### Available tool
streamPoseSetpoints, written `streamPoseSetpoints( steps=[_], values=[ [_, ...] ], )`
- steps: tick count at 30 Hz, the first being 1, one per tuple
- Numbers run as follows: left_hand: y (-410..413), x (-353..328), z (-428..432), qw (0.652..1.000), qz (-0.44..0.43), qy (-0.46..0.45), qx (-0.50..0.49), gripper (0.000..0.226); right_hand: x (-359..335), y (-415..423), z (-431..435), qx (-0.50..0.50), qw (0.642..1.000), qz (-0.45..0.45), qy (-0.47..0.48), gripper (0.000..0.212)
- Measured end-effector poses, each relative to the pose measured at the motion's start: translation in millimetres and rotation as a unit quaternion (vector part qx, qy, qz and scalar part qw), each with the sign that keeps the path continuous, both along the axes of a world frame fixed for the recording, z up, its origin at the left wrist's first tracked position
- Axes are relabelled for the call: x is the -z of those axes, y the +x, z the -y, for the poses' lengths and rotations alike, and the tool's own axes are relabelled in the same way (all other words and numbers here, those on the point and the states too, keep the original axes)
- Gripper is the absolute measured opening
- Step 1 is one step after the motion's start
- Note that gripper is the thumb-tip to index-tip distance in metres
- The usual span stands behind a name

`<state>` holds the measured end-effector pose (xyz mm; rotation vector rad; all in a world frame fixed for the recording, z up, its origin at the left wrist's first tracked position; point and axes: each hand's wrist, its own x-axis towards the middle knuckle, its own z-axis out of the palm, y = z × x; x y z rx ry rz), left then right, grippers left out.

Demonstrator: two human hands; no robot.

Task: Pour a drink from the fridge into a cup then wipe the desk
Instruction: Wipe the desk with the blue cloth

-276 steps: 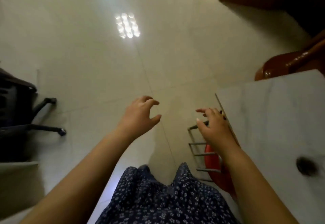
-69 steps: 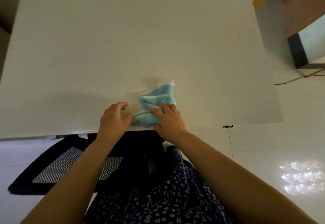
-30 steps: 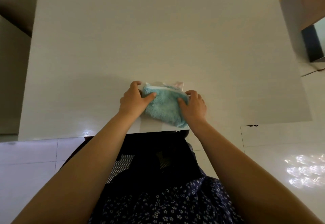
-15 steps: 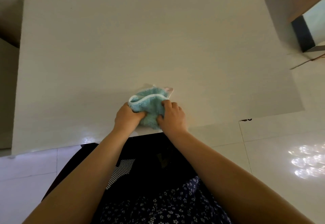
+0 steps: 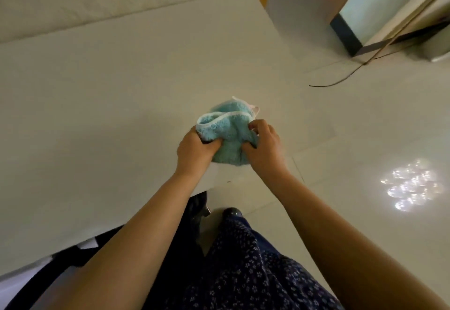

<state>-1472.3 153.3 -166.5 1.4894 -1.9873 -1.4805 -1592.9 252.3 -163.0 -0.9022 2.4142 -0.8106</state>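
A fluffy light-blue cloth (image 5: 225, 133) with a white hem is bunched up between both my hands, over the near right corner of the white desk (image 5: 97, 90). My left hand (image 5: 197, 150) grips its left side with the fingers curled into the fabric. My right hand (image 5: 264, 147) pinches its right side. Whether the cloth touches the desk or is lifted off it, I cannot tell. No cup or drink is in view.
A black chair (image 5: 73, 256) is tucked under the desk's near edge. A dark cable (image 5: 341, 79) runs across the shiny tiled floor on the right. A cabinet with a dark base (image 5: 350, 34) stands at the back right. A pale wall runs behind the desk.
The view has swung right, so the desk now lies at a slant. Both hands have carried the bunched cloth to the desk's near right corner.
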Motion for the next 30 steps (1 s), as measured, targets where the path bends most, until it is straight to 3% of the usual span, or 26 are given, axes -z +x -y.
streamPoseSetpoints(
  steps=[9, 14, 18, 20, 24, 27, 30],
  values=[
    [-193, 24, -54, 0.994, 0.035, 0.078, 0.062, 0.057, 17, -173, -61, 0.093, 0.987, -0.089, 0.102, 0.040],
    [-210, 55, -70, 0.986, 0.152, 0.052, 0.047, 0.039, 48, -201, -75, 0.071, 0.984, -0.084, 0.139, 0.049],
    [-205, 60, -71, 0.982, 0.183, 0.025, 0.046, 0.044, 52, -187, -74, 0.013, 0.978, -0.174, 0.111, 0.031],
    [-198, 57, -69, 0.984, 0.171, 0.030, 0.037, 0.047, 55, -177, -74, -0.019, 0.979, -0.152, 0.132, 0.030],
    [-174, 43, -55, 0.987, 0.140, 0.044, 0.061, 0.065, 47, -167, -69, 0.010, 0.983, -0.075, 0.169, 0.039],
    [-149, 15, -37, 0.995, 0.069, 0.034, 0.062, 0.044, 26, -154, -49, -0.015, 0.983, -0.072, 0.170, 0.042],
    [-122, -35, -21, 0.996, -0.012, -0.012, 0.083, 0.015, -14, -128, -15, -0.049, 0.995, -0.062, 0.059, 0.029]
  ],
)
